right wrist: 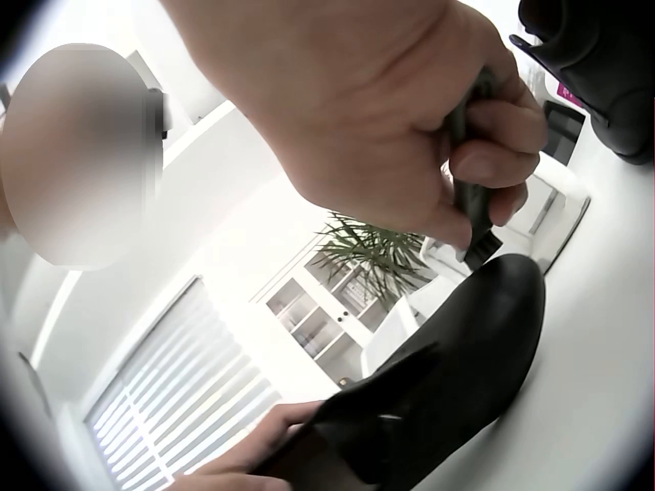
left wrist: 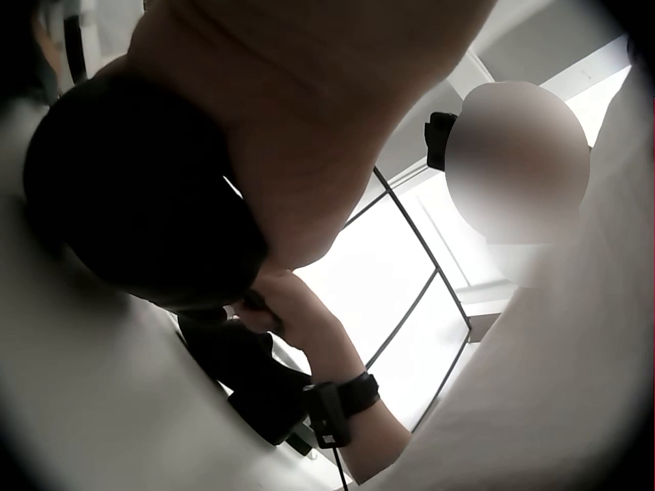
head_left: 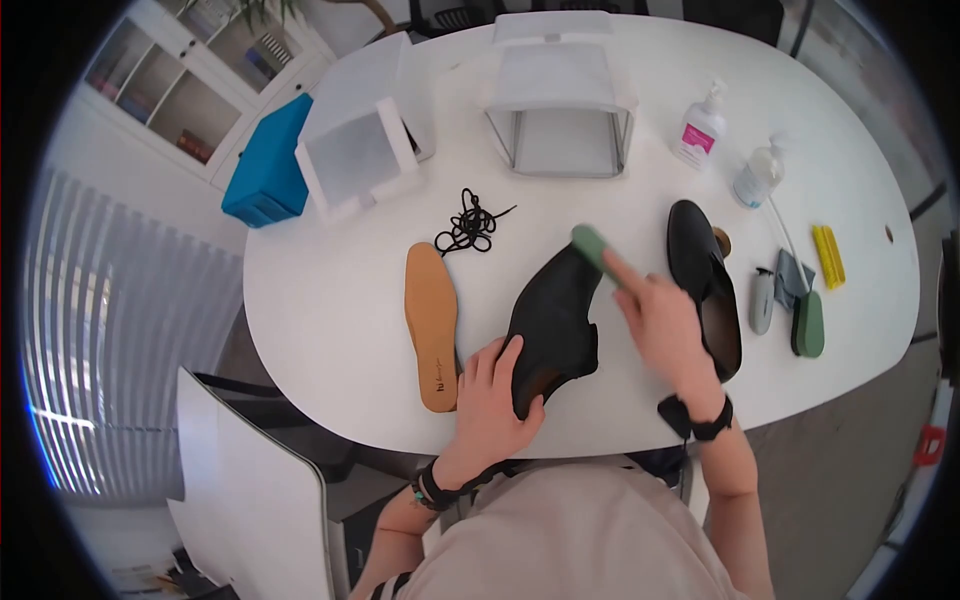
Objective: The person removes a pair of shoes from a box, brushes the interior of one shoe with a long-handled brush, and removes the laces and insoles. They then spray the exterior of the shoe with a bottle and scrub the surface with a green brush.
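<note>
A black leather shoe (head_left: 556, 312) lies tilted on the white table in front of me, its toe pointing away. My left hand (head_left: 492, 408) grips it around the heel end, by the opening. In my right hand (head_left: 662, 325) is a green-backed shoe brush (head_left: 590, 243), held at the toe. The right wrist view shows the brush's dark bristles (right wrist: 481, 250) right at the shoe's toe (right wrist: 509, 297), with fingers and thumb curled round its body. Seen from the left wrist, the shoe (left wrist: 133, 194) is a dark shape that hides most of the left fingers.
A second black shoe (head_left: 690, 250) stands to the right, a tan insole (head_left: 432, 320) and black laces (head_left: 470, 228) to the left. Farther right are another green brush (head_left: 810, 325), a grey tube (head_left: 762, 300), a yellow packet (head_left: 828, 257) and pump bottles (head_left: 700, 130). Clear boxes (head_left: 555, 75) stand behind.
</note>
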### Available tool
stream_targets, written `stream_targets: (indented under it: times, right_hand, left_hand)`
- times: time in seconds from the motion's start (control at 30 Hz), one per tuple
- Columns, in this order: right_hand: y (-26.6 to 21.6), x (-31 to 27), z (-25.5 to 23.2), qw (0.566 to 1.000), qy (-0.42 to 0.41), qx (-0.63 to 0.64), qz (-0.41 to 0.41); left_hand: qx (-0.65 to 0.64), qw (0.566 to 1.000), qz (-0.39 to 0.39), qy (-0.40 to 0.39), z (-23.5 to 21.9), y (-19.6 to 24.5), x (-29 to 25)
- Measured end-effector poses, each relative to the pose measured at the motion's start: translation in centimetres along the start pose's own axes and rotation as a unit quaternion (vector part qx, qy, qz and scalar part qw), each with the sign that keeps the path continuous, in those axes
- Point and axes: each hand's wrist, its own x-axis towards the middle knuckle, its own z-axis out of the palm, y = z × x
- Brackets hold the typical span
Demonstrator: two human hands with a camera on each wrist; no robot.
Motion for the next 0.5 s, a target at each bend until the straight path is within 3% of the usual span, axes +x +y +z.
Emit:
stream_targets:
  times: [0.1, 0.17, 0.33, 0.4, 0.47, 0.5]
  right_hand:
    - [-2.3, -2.7, -0.8, 0.98, -0.104, 0.069, -0.154]
    - [-2.4, -3.2, -0.8, 0.983, -0.095, 0.075, -0.139]
    - [-0.7, -1.9, -0.3, 0.998, 0.007, 0.047, -0.043]
    - [-1.2, -3.2, -0.2, 0.996, -0.007, 0.057, -0.073]
    - [-2.6, -4.7, -0.8, 0.971, -0.122, 0.08, -0.187]
    - [-3.2, -5.2, -1.0, 0.969, -0.149, 0.076, -0.18]
  left_hand:
    - [0.045, 0.999, -0.003, 0.009, 0.9, 0.9, -0.7]
    - [0.102, 0.994, 0.025, -0.009, 1.3, 1.1, -1.1]
    - [0.078, 0.997, 0.016, -0.005, 1.8, 0.8, -1.7]
    - [0.089, 0.996, 0.016, -0.015, 1.6, 0.9, -1.7]
    - [0.085, 0.996, 0.013, -0.022, 1.6, 0.9, -1.6]
    - [0.085, 0.996, 0.01, -0.022, 1.6, 0.9, -1.6]
